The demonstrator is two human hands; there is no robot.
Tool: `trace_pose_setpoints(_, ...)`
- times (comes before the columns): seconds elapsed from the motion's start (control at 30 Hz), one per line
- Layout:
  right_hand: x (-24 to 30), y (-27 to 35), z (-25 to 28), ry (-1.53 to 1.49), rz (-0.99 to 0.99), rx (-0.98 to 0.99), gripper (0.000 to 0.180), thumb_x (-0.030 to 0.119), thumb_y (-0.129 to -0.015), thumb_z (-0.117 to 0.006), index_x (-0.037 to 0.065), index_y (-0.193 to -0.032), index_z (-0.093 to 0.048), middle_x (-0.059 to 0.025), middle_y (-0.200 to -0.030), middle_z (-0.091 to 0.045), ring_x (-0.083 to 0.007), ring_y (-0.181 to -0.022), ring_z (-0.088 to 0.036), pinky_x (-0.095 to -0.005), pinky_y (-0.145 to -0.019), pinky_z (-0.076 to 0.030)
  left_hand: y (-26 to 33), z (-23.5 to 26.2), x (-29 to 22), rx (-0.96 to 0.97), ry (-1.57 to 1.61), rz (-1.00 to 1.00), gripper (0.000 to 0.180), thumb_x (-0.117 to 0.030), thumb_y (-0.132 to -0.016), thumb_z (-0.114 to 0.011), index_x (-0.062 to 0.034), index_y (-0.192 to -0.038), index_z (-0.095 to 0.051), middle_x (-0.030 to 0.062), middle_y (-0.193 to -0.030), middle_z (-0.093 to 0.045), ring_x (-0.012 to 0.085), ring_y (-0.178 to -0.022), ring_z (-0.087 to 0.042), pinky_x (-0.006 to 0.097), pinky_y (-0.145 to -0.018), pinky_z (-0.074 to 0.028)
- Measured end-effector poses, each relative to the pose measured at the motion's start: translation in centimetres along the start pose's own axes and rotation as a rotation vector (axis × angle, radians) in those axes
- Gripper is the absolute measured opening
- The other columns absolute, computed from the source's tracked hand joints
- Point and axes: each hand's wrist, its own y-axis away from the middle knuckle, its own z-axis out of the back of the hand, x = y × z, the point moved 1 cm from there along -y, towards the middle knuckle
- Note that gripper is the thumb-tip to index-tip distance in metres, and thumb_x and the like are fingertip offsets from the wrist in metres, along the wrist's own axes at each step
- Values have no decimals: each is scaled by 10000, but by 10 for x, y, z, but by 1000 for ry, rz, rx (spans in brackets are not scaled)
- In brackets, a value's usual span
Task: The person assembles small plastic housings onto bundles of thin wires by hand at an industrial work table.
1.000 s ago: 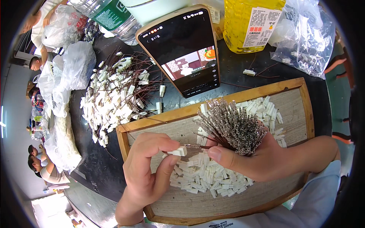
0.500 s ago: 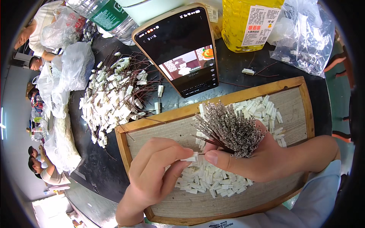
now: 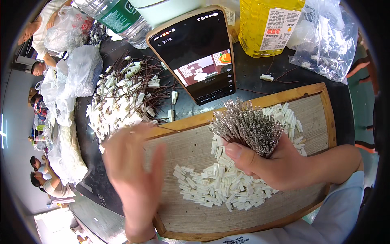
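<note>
A bundle of metal-tipped wires (image 3: 248, 127) was clamped in the right hand (image 3: 278, 166), above the middle of the wooden-framed tray (image 3: 310, 118); the wire lengths below the tips were mostly hidden by the thumb and palm. The left hand (image 3: 132, 173) was blurred over the tray's left rim, its thumb and fingers apart, and the fingertips could not be made out clearly. Loose white connector housings (image 3: 223, 185) were spread across the tray, some concealed beneath the right hand. Beyond the tray's far left corner, a heap of white connectors on brown wires (image 3: 124, 95) was gathered on the dark surface (image 3: 97, 179), its near edge blocked by the left hand. Behind the tray a phone (image 3: 197, 57) was propped. Farther behind the tray, a yellow bottle (image 3: 268, 30) and a green-labelled clear bottle (image 3: 118, 18) were cut off at the top.
</note>
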Motion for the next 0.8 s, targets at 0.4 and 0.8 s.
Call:
trace_pose_setpoints(0.4, -4, 3, 2, 36, 86, 74, 161, 81, -861, -600, 8, -999, -564, 15, -843, -580, -21, -760, -499, -204, -636, -419, 14, -30, -21, 288, 243, -227, 222, -65, -669, -640, -45, -886, -595, 55, -842, -612, 225, -819, -590, 339, -695, -451)
trace_pose_setpoints(0.8, 0, 1, 4, 119, -5, 86, 88, 96, -836, -642, 40, -878, -589, 34, -771, -588, -8, -712, -503, -192, -591, -408, 10, -32, -20, 277, 242, -197, 264, -57, -679, -666, -23, -928, -586, 73, -864, -615, 242, -800, -587, 338, -698, -462)
